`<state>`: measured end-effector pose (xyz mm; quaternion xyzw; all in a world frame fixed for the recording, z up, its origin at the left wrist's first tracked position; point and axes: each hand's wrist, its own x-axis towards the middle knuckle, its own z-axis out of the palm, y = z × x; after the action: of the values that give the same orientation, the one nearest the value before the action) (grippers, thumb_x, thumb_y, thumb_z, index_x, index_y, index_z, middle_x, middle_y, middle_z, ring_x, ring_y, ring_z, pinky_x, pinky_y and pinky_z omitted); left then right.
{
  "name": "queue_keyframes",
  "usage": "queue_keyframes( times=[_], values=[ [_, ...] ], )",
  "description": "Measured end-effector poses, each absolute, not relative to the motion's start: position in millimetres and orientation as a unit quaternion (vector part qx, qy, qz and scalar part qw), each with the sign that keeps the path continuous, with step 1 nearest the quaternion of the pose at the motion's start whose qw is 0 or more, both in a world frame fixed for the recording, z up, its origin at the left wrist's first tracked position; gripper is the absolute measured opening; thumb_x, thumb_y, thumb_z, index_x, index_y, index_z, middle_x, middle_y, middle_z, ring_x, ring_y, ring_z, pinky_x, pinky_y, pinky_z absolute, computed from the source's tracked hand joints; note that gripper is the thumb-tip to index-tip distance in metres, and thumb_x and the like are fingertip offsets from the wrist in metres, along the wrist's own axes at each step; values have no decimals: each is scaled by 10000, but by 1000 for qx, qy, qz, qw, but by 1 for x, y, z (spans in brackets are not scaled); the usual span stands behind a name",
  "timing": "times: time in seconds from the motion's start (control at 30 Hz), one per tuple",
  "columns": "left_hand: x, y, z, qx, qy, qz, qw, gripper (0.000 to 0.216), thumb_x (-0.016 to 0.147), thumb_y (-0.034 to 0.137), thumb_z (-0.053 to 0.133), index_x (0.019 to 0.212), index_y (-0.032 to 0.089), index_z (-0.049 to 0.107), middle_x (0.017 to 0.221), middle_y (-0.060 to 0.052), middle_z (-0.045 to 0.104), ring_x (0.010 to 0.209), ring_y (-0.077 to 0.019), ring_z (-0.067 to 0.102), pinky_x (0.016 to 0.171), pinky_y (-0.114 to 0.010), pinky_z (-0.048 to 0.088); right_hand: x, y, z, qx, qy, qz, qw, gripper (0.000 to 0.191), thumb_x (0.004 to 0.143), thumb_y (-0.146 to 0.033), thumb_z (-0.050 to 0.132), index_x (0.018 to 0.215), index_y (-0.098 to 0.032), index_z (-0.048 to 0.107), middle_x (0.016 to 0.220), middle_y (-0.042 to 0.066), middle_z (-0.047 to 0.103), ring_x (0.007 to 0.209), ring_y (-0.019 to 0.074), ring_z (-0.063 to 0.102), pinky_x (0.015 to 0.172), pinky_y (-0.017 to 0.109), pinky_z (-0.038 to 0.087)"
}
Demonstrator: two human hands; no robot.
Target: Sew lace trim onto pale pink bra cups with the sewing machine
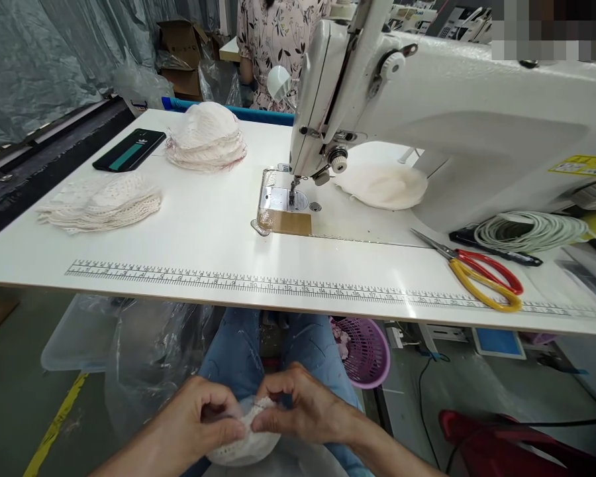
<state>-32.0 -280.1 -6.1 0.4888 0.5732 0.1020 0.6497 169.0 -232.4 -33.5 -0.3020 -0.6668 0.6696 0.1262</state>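
Over my lap, my left hand (213, 414) and my right hand (298, 407) pinch a white cup-shaped fabric piece (246, 450) between thumbs and fingers. Its edge looks lacy or stitched, and part of it is hidden behind my fingers. On the white table above my hands stands a sewing machine (357, 99), its presser foot (292, 192) over the metal needle plate. A stack of pale rounded fabric pieces (206, 136) lies left of the machine, and a flatter stack of lacy fabric pieces (102, 202) lies nearer the left edge.
A dark phone (130, 150) lies by the stacks. Cream fabric (385, 185) rests under the machine arm. Scissors (477, 275) and coiled cord (531, 230) lie at right. Below are a purple basket (362, 351) and plastic bags (149, 351). A person (283, 46) stands behind the table.
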Motion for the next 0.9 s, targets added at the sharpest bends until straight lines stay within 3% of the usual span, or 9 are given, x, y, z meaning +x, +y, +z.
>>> queue_keyframes(
  times=[0.43, 0.63, 0.9],
  values=[
    [-31, -279, -9, 465, 552, 103, 684, 282, 702, 371, 625, 551, 164, 508, 505, 73, 299, 515, -92, 252, 485, -233, 175, 176, -231, -32, -260, -648, 705, 121, 326, 869, -354, 510, 821, -78, 677, 609, -4, 510, 548, 81, 409, 493, 178, 314],
    [-32, -281, -12, 470, 547, 101, 685, 282, 727, 372, 607, 570, 164, 497, 542, 67, 320, 535, -95, 262, 497, -234, 182, 176, -233, -36, -276, -640, 703, 140, 301, 744, -408, 681, 769, -109, 674, 585, -30, 490, 551, 76, 404, 490, 170, 296],
    [-34, -285, -20, 479, 572, 94, 659, 290, 723, 394, 606, 577, 160, 516, 502, 81, 303, 510, -90, 254, 478, -232, 175, 177, -234, -37, -307, -638, 695, 127, 238, 773, -351, 616, 773, -121, 675, 614, -15, 520, 588, 94, 442, 520, 175, 335]
  ],
)
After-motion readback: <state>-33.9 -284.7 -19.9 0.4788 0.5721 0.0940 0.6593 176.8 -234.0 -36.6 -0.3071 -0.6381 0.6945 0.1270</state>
